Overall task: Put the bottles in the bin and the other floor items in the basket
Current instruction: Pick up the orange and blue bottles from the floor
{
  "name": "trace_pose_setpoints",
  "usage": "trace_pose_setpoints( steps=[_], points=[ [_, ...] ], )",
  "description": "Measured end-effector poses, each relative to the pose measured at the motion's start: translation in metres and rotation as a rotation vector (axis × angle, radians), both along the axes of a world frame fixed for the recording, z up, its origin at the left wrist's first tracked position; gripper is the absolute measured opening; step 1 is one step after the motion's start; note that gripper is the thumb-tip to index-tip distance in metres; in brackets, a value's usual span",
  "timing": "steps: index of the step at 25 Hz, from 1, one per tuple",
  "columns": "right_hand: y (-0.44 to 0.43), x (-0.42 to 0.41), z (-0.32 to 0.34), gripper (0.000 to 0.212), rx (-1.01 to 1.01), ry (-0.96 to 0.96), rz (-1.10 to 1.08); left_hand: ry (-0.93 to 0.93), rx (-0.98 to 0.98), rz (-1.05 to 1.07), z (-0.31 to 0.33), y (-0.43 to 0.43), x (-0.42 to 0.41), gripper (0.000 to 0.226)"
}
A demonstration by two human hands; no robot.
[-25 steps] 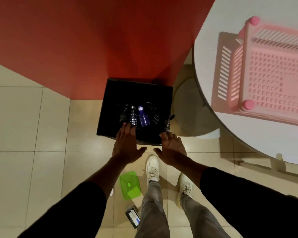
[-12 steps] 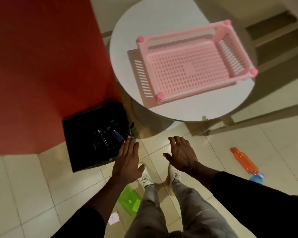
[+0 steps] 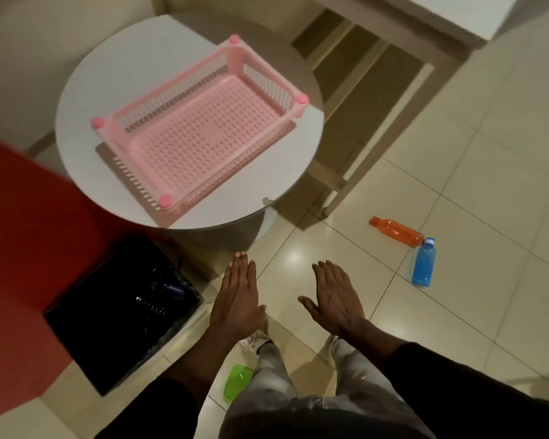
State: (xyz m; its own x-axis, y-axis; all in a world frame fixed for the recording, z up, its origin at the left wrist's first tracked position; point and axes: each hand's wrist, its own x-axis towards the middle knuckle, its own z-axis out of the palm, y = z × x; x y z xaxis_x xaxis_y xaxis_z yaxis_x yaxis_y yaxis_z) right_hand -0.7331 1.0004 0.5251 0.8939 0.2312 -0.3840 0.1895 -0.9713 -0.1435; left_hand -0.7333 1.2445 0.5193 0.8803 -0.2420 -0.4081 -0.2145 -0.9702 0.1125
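A black bin (image 3: pixel 86 337) stands on the floor at lower left with a dark blue bottle (image 3: pixel 173 291) inside. An empty pink basket (image 3: pixel 200 134) rests on the round white table (image 3: pixel 86 99). An orange bottle (image 3: pixel 396 232) and a blue bottle (image 3: pixel 423 263) lie on the tiles at the right. A green container (image 3: pixel 236 381) lies on the floor by my left leg, partly hidden. My left hand (image 3: pixel 238 299) and my right hand (image 3: pixel 335 296) hover flat, open and empty, between the bin and the bottles.
A red wall (image 3: pixel 23 236) runs along the left behind the bin. A wooden slatted frame (image 3: pixel 362 99) stands behind the table at upper right. My legs and white shoes (image 3: pixel 255 339) are below my hands. Cream tiles stretch off to the right.
My view has swung right, away from the bin. The basket, table and two floor bottles have come into view. Both hands left the bin's rim and stay empty.
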Motion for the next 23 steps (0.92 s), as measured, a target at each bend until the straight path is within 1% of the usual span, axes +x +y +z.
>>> trace_pose_setpoints(
  steps=[3,6,9,13,16,19,23],
  points=[
    [-0.061,-0.019,-0.006,0.089,0.009,0.025,-0.1,0.0,0.031,-0.088,-0.004,-0.047,0.012,0.112],
    [-0.129,-0.026,-0.012,0.09,0.025,0.039,-0.175,0.039,0.058,-0.099,-0.006,-0.102,0.021,0.114],
    [-0.208,-0.025,-0.012,0.089,0.027,0.027,-0.248,0.091,0.045,-0.087,-0.004,-0.168,0.024,0.113],
    [-0.312,-0.021,-0.006,0.083,0.031,0.003,-0.327,0.144,0.025,-0.145,-0.003,-0.273,0.024,0.111],
    [-0.367,-0.018,-0.005,0.079,0.043,-0.012,-0.387,0.157,-0.003,-0.189,-0.002,-0.346,0.034,0.11],
    [-0.412,-0.009,-0.007,0.076,0.039,-0.019,-0.433,0.123,-0.025,-0.263,0.0,-0.41,0.06,0.11],
    [-0.455,0.008,-0.015,0.075,0.038,-0.03,-0.493,0.093,-0.031,-0.36,-0.004,-0.462,0.11,0.111]
  ],
)
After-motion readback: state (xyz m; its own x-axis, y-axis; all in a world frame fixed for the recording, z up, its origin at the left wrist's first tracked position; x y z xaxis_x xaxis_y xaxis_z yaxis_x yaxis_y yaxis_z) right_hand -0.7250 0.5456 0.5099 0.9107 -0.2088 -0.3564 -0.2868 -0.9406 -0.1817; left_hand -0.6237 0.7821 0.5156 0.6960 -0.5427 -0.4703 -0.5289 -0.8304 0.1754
